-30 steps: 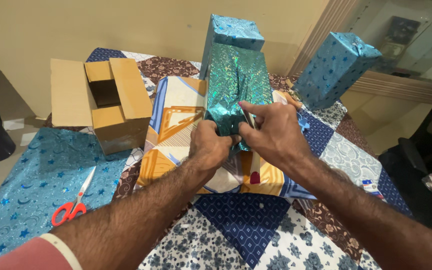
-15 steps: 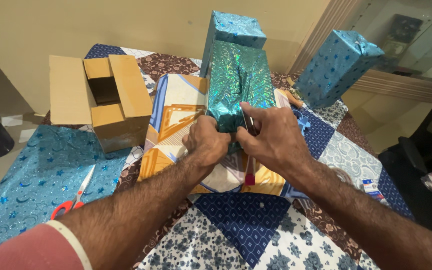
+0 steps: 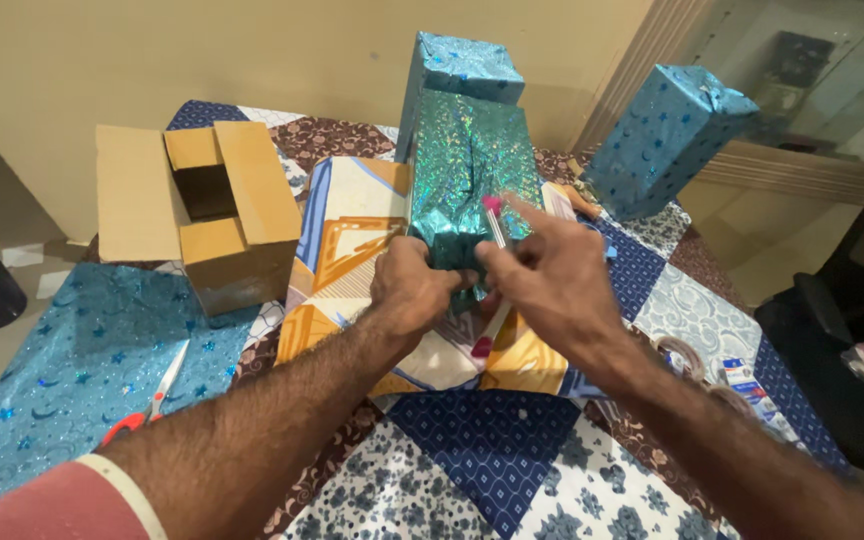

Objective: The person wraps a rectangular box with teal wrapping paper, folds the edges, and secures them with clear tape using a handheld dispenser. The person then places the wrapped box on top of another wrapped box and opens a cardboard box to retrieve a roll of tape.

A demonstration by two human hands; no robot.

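The teal parcel, lying lengthwise toward 12 o'clock on the patterned sheet, is pinched at its near end by the left hand, while a pink-capped stick is gripped by the right hand at 3 o'clock, both equally near.

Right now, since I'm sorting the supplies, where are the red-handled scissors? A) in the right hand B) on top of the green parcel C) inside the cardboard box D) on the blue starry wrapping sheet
D: the scissors lie flat on the blue starry wrapping sheet, apart from both hands.
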